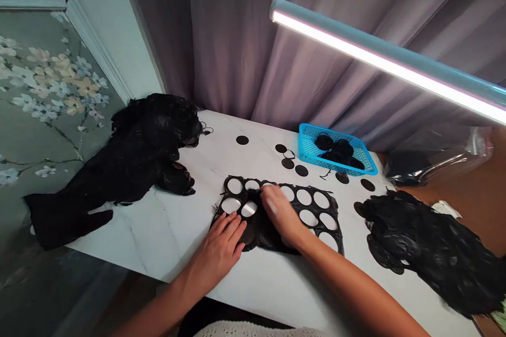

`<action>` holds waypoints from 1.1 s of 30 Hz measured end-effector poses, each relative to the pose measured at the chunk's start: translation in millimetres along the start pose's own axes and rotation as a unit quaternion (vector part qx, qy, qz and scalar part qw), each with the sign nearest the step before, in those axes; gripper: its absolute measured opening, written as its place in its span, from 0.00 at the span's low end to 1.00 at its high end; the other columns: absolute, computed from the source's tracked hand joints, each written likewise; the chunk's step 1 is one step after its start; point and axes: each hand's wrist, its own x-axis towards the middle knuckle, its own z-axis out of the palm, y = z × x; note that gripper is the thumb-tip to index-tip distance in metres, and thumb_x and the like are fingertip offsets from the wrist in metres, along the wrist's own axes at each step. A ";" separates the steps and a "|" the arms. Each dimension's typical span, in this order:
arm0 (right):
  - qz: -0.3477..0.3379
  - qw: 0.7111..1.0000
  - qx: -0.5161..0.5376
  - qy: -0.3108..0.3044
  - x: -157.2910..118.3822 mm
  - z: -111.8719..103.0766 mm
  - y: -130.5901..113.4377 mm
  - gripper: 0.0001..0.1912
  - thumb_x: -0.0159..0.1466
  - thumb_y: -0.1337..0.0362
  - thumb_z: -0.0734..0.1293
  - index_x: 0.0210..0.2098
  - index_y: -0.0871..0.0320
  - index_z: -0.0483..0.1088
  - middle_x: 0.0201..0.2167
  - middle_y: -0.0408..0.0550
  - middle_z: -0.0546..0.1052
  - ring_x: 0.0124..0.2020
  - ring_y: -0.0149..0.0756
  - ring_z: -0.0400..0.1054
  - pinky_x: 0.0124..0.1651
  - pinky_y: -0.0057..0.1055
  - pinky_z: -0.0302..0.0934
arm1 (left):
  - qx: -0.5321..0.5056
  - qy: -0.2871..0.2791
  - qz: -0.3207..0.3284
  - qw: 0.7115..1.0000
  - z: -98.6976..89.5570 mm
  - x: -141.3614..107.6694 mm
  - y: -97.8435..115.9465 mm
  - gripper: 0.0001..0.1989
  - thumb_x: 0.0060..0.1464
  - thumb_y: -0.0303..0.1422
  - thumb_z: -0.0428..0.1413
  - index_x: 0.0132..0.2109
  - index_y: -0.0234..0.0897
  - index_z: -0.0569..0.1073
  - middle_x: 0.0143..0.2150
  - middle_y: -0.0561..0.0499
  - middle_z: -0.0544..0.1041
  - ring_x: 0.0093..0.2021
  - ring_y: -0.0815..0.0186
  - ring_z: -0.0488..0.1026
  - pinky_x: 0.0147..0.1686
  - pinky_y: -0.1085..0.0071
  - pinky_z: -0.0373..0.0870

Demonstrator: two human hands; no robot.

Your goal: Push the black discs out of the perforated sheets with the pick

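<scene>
A black sheet (pixel 293 210) with several round holes lies on the white table, and the white surface shows through the holes. My left hand (pixel 224 242) rests palm down on its lower left part, fingers stretched out and slightly apart. Above the middle of the sheet, my right hand (pixel 279 210) is closed, its fingertips pressed together on black material near the upper row of holes. What the right fingers grip is hidden. Under and beside the right hand the sheet looks solid black.
Dark discs (pixel 242 140) are scattered on the table (pixel 158 231) behind the sheet. A blue basket (pixel 336 163) holds black pieces. Black piles lie at the left (pixel 134 152) and right (pixel 430 247). A clear bag (pixel 446 152) is at the back right, below a lit tube lamp (pixel 379 58).
</scene>
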 end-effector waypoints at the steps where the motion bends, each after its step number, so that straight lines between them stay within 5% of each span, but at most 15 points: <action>1: 0.048 0.997 -0.014 0.054 2.4 -8.0 13.0 0.09 0.69 0.69 0.54 0.34 0.55 0.61 0.33 0.51 0.69 0.35 0.41 0.61 0.39 0.37 0.60 | -0.002 0.000 0.001 1.000 -0.3 -0.6 -0.4 0.19 0.62 0.28 0.50 0.60 0.34 0.67 0.58 0.42 0.72 0.61 0.55 0.66 0.60 0.54 0.64; 5: 0.142 0.981 -0.020 0.133 3.0 -41.2 45.0 0.07 0.69 0.65 0.55 0.34 0.55 0.61 0.31 0.48 0.68 0.32 0.40 0.62 0.36 0.35 0.58 | -0.013 0.005 -0.008 1.000 -5.0 4.5 1.4 0.17 0.62 0.29 0.51 0.57 0.34 0.68 0.55 0.42 0.73 0.59 0.54 0.67 0.58 0.52 0.66; 9: 0.056 0.997 0.050 0.016 -9.1 -43.3 25.7 0.06 0.69 0.66 0.56 0.38 0.55 0.63 0.36 0.49 0.71 0.36 0.39 0.65 0.40 0.35 0.60 | -0.018 0.004 -0.028 0.999 -6.3 22.9 12.5 0.14 0.62 0.29 0.50 0.54 0.34 0.71 0.56 0.41 0.72 0.60 0.53 0.66 0.59 0.52 0.65; 13: 0.017 0.985 0.138 -0.103 -17.5 -31.0 5.4 0.06 0.69 0.68 0.57 0.39 0.55 0.63 0.39 0.49 0.71 0.39 0.37 0.65 0.42 0.34 0.61 | -0.019 -0.034 0.037 0.999 5.0 33.2 23.8 0.23 0.61 0.32 0.54 0.62 0.33 0.64 0.64 0.40 0.65 0.66 0.53 0.59 0.62 0.55 0.63; 23: 0.039 0.964 0.227 -0.132 -20.6 -32.7 14.2 0.10 0.68 0.67 0.60 0.29 0.56 0.60 0.44 0.48 0.68 0.43 0.36 0.64 0.47 0.34 0.59 | -0.018 -0.105 0.069 0.992 8.2 22.3 18.8 0.31 0.60 0.40 0.56 0.67 0.40 0.58 0.68 0.47 0.60 0.70 0.47 0.48 0.62 0.48 0.59; 33: 0.033 0.965 0.219 -0.138 -20.4 -34.3 12.4 0.09 0.68 0.67 0.61 0.30 0.57 0.63 0.45 0.48 0.67 0.44 0.35 0.64 0.49 0.35 0.60 | -0.015 -0.111 0.093 0.989 3.8 25.8 21.2 0.25 0.60 0.34 0.55 0.63 0.34 0.62 0.65 0.40 0.66 0.66 0.52 0.59 0.63 0.47 0.56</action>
